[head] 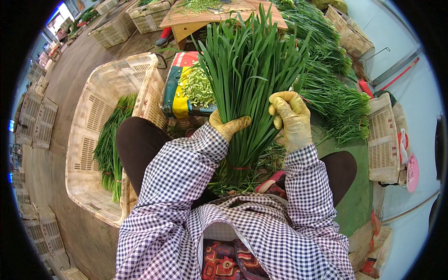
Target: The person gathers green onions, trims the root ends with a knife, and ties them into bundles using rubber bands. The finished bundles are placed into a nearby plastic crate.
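My left hand (229, 126), in a stained yellow glove, grips a large bunch of green garlic chives (245, 80) around its middle. The leaves fan upward, while a red band (239, 168) ties the bunch low down, between my knees. At the bunch's right edge is my right hand (290, 117), gloved likewise, with its fingers curled in towards the leaves. Whether it pinches a leaf cannot be made out. Loose leaves and trimmings (269, 157) lie on the floor beneath.
At my left stands a plastic crate (80, 164) with tied chive bunches (113, 147) in it. Pale cut stem pieces (196, 85) fill a colourful printed container ahead, before a wooden table (178, 17). Chive bunches (329, 98) are heaped at the right, near another crate (383, 140).
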Available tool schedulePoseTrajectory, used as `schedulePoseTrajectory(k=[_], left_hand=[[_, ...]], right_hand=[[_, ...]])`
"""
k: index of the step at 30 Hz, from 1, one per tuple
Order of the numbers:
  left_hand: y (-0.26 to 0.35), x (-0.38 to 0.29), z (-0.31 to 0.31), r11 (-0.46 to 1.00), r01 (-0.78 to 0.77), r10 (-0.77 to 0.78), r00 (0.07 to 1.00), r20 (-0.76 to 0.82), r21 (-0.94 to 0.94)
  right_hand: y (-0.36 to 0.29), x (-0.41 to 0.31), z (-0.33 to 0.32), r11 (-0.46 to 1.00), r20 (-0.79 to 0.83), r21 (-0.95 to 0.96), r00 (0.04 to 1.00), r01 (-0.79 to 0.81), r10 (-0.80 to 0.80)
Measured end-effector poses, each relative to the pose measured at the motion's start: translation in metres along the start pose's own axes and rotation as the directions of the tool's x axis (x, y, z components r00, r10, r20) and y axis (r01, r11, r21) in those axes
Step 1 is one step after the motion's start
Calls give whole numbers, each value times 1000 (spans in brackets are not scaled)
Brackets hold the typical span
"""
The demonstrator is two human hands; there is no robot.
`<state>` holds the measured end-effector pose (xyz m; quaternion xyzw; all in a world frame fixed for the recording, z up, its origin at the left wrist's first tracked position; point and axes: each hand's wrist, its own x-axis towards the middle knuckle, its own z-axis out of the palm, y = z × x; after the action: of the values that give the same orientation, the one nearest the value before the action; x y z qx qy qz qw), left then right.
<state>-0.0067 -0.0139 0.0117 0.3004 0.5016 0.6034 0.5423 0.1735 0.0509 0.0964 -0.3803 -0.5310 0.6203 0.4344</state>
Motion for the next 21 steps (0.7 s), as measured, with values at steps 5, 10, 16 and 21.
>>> schedulePoseTrajectory(k=[5,10,16,21], left_hand=[[-23,28,-14,915,7,42,993,112,-403],[-11,14,-17,963,21,-62,987,-147,-269],[7,2,9,920,-30,-88,956,-280,-391],[10,-4,8,874,35,-130,978,-164,-484]], right_hand=[[8,7,-14,976,-133,138,980,167,-149],[16,12,-26,999,-225,-15,974,-35,31],[62,1,20,940,55,63,941,-337,333],[78,9,18,952,-86,148,955,-269,284]])
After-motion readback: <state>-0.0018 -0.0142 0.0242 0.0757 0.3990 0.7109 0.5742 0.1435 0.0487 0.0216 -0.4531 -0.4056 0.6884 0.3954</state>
